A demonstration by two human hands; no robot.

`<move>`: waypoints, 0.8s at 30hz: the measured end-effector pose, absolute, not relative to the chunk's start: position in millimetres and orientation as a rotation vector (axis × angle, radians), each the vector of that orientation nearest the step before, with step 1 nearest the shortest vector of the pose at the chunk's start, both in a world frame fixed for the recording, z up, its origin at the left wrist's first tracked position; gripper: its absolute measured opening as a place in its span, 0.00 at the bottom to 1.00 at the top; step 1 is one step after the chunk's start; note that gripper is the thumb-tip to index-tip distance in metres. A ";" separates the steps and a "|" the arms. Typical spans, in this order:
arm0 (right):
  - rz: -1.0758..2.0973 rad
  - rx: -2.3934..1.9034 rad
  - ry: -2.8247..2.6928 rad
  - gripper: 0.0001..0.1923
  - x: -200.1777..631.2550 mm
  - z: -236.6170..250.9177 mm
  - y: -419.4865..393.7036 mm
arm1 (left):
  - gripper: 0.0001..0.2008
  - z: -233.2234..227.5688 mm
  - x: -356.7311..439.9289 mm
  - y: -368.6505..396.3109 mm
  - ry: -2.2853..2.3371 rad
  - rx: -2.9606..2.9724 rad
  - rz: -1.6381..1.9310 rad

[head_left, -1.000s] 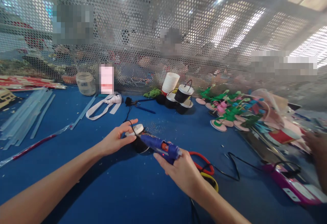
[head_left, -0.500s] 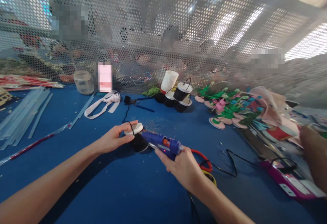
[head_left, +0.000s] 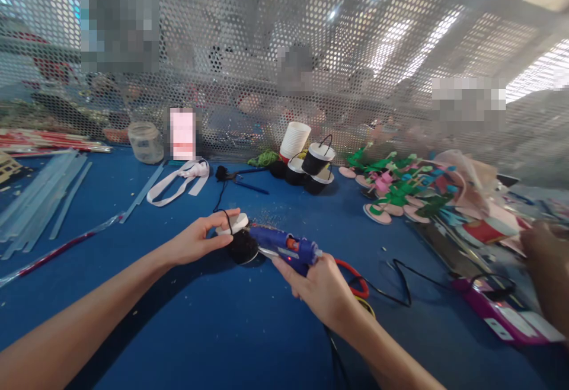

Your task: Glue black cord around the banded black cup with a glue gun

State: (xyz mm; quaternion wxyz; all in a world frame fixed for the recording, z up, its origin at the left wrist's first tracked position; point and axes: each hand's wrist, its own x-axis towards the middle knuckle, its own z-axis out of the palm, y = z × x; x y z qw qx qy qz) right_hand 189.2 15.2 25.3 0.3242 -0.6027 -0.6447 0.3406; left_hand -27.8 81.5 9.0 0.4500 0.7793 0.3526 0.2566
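My left hand (head_left: 207, 237) is closed on a small black-and-white cup (head_left: 242, 248) lying tilted on the blue table, its white end near my fingertips. A black cord (head_left: 217, 197) runs over that hand's fingers from a dark bundle behind. In my right hand (head_left: 322, 286) is a blue hot glue gun (head_left: 284, 243) with a small red light lit and a clear glue stick at its back end. The gun's nozzle points left, close beside the cup; whether it touches I cannot tell.
Pliers (head_left: 251, 187) lie behind the cup. Further back stand black cups (head_left: 317, 159) and stacked white cups (head_left: 294, 141). Green craft pieces (head_left: 402, 191) and a purple power strip (head_left: 502, 313) are right, near another person's hand (head_left: 540, 253). Glue sticks (head_left: 42, 200) lie left.
The glue gun and my right hand have shifted slightly right, its nozzle drawing back a little from the cup. My left hand stays on the cup.
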 end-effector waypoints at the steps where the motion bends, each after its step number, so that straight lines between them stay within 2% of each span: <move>1: 0.910 -1.591 -1.692 0.11 189.5 26.2 15.5 | 0.09 9.4 -28.3 81.7 0.862 1.935 0.625; 7: 0.993 -1.710 -1.627 0.14 192.7 26.8 19.1 | 0.10 10.8 -31.4 82.8 0.835 1.928 0.594; 17: 1.074 -1.692 -1.612 0.13 194.4 22.0 19.6 | 0.13 11.5 -33.5 83.6 0.800 1.888 0.582; 24: 1.089 -1.662 -1.685 0.19 195.5 26.0 21.7 | 0.11 12.4 -34.7 82.6 0.793 1.884 0.592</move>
